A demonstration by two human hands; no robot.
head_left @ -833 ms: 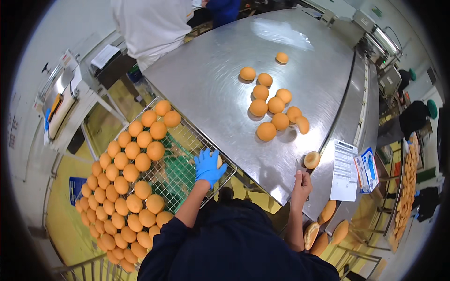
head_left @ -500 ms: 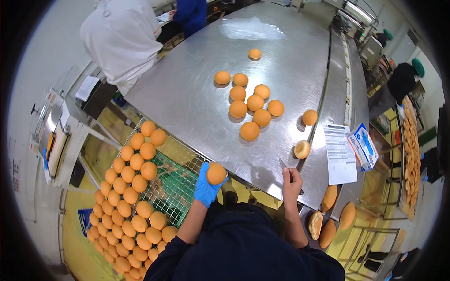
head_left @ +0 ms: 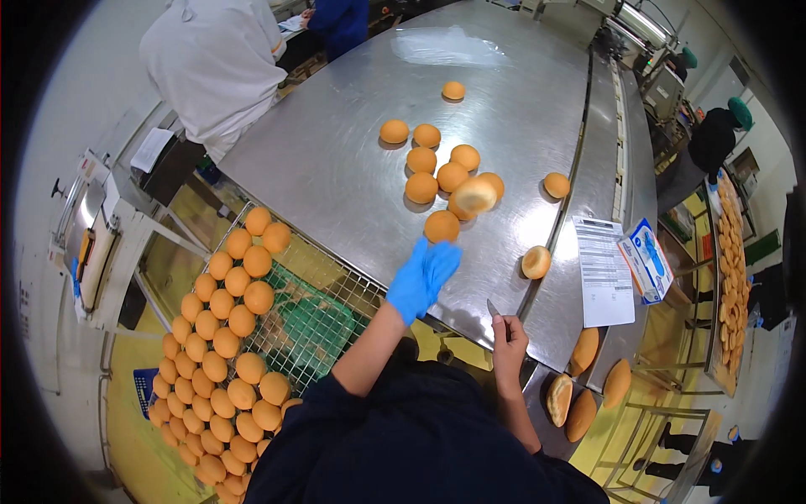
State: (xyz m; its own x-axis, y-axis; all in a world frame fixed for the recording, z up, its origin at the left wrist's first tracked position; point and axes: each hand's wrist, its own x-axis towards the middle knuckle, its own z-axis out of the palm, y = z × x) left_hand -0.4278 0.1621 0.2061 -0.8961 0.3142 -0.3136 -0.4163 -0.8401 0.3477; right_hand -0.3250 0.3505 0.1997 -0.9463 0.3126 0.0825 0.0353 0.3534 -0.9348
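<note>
My left hand [head_left: 422, 278], in a blue glove, reaches over the near table edge with fingers stretched out and nothing in it. Just beyond its fingertips sits a round golden bun [head_left: 442, 226]. A blurred bun [head_left: 475, 194], pale underside showing, is over the cluster of several buns on the steel table [head_left: 336, 160]. My bare right hand [head_left: 509, 343] is closed around a small knife [head_left: 493, 308], its blade pointing up and away. Ahead of the knife a bun [head_left: 536, 262] lies tipped on its side; another bun [head_left: 556, 185] rests farther off.
A wire rack [head_left: 336, 290] full of round buns stands at my left. Paper sheet [head_left: 603, 273] and a glove box [head_left: 645, 262] lie at the right, above several long loaves [head_left: 617, 384]. A person in white [head_left: 214, 76] stands at the far left; plastic film [head_left: 449, 47] lies at the back.
The bun my left hand held has left it and is now over the cluster. That hand moved forward and right over the table, opening. My right hand keeps the knife, slightly shifted.
</note>
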